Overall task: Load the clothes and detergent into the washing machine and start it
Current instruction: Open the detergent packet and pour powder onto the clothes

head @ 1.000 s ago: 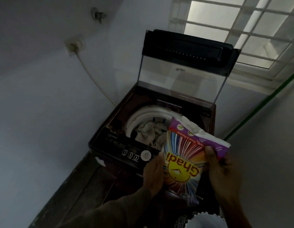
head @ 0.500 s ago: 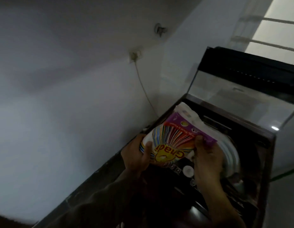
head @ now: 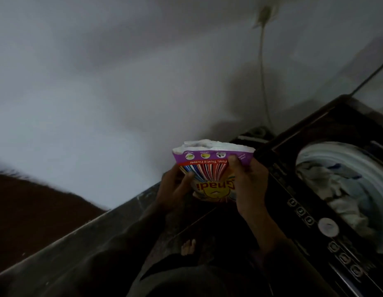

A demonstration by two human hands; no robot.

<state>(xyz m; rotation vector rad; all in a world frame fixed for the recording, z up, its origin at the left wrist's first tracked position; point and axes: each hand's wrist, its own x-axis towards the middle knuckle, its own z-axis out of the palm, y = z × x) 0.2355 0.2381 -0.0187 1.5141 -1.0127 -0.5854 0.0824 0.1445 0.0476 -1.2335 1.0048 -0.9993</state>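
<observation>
The left grip (head: 175, 189) curls round one edge of the packet (head: 209, 168), purple-topped, rainbow-striped, torn open, print upside down; the right grip (head: 248, 185) pinches its top corner. It is held just left of the washer (head: 293, 189), which is cut off at right, its clothes (head: 340, 189) blurred.

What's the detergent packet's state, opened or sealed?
Opened: the detergent packet shows a ragged, gaping white top edge. The left hand and right hand grip its sides.
</observation>
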